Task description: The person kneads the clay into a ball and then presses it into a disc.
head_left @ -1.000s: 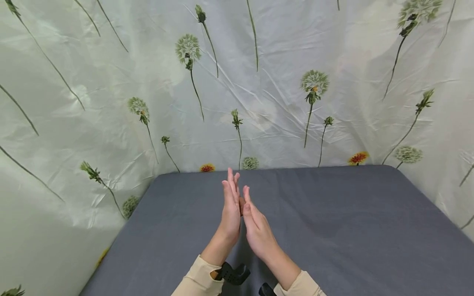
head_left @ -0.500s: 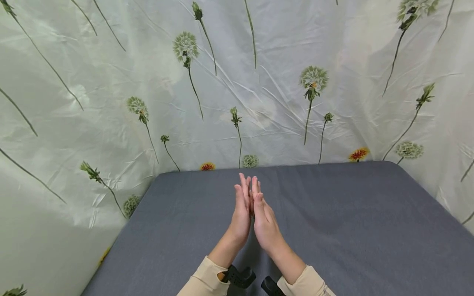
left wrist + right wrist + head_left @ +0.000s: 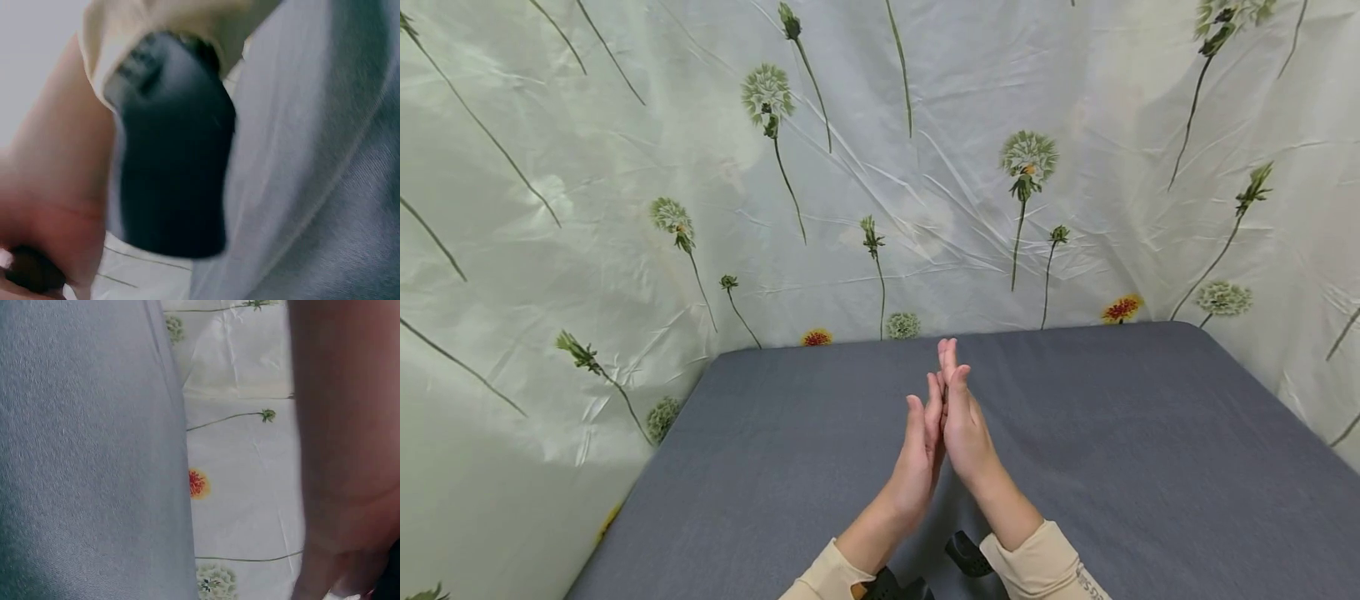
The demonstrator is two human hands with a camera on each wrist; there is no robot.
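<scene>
In the head view my left hand (image 3: 917, 468) and right hand (image 3: 967, 429) stand palm to palm above the table. Fingers on both are straight and point up and away. The right fingertips reach higher than the left ones. No object shows between the palms, though the gap is mostly hidden. Black wrist devices (image 3: 967, 553) sit at the cream sleeve cuffs. A blurred black wrist device (image 3: 175, 156) and cream sleeve (image 3: 112, 37) fill much of the left wrist view. Bare skin of a wrist (image 3: 350, 425) takes up the right side of the right wrist view.
A dark grey cloth covers the table (image 3: 775, 433) under the hands. Behind and to the left hangs a pale, wrinkled curtain (image 3: 955, 208) printed with dandelions and orange flowers. The table's far edge meets the curtain.
Both hands have moved to the right together. Against each other they have slid: the right hand went up and forward, the left down, so the right fingertips now stand higher.
</scene>
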